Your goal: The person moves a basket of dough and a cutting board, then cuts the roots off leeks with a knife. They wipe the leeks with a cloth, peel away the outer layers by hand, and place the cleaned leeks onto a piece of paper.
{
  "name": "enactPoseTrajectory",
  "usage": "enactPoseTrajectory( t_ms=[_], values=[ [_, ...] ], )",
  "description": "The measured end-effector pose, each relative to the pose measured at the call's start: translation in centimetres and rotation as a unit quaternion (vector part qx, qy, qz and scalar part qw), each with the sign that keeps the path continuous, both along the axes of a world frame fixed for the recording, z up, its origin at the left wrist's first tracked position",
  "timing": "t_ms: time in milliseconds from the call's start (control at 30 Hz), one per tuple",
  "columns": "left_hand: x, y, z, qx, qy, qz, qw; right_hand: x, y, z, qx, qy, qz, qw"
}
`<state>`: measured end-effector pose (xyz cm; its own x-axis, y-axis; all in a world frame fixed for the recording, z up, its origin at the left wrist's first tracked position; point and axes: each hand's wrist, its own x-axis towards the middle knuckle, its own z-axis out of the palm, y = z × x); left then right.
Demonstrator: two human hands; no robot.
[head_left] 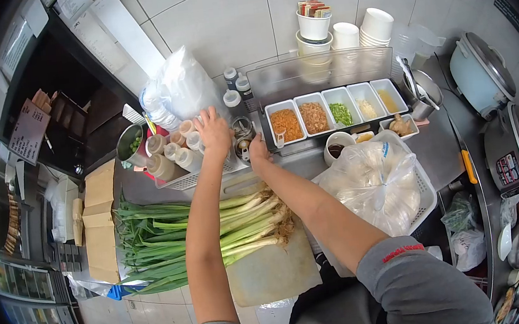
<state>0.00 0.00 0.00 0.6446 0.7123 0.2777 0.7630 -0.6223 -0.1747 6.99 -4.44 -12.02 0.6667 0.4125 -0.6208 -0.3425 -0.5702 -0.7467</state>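
My left hand (pixel 213 132) reaches over the back right of a white basket (pixel 179 182) of squeeze bottles (pixel 162 166); its fingers are bent over the bottle tops, and what they hold is hidden. Just right of the basket, my right hand (pixel 258 152) is against the side of a dark container (pixel 243 139) with small items in it; its fingertips are partly hidden. A large bunch of green onions (pixel 197 232) lies below my forearms, its roots to the right, partly over a cutting board (pixel 271 274).
Trays of toppings (pixel 313 120) stand behind a clear guard. A bagged white mass (pixel 375 181) fills a basket at right. A knife (pixel 466 156) with an orange handle lies near the cookers (pixel 484 72). Paper cups (pixel 378 25) stand at the wall; cardboard (pixel 101 223) lies left.
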Motion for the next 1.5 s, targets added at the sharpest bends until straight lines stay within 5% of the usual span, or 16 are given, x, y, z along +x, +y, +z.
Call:
enactPoseTrajectory(
  t_ms=[300,433,800,1067,1500],
  values=[
    [0.1,0.3,0.2,0.009,0.023,0.011,1.0,-0.8,1.4,0.1,0.017,0.03,-0.101,0.994],
    [0.1,0.2,0.1,0.011,0.021,0.008,1.0,-0.7,1.3,-1.7,0.097,0.109,-0.081,0.986],
    [0.2,0.4,0.0,0.027,0.021,0.008,0.999,-1.1,-0.6,0.7,0.061,0.097,-0.08,0.99],
    [-0.2,0.4,0.3,0.019,0.017,-0.012,1.0,-1.1,-0.5,1.2,0.011,0.007,-0.029,0.999],
    [-0.1,0.6,0.4,0.007,0.035,0.005,0.999,-1.3,-4.5,3.0,0.146,-0.101,0.17,0.969]
  ],
)
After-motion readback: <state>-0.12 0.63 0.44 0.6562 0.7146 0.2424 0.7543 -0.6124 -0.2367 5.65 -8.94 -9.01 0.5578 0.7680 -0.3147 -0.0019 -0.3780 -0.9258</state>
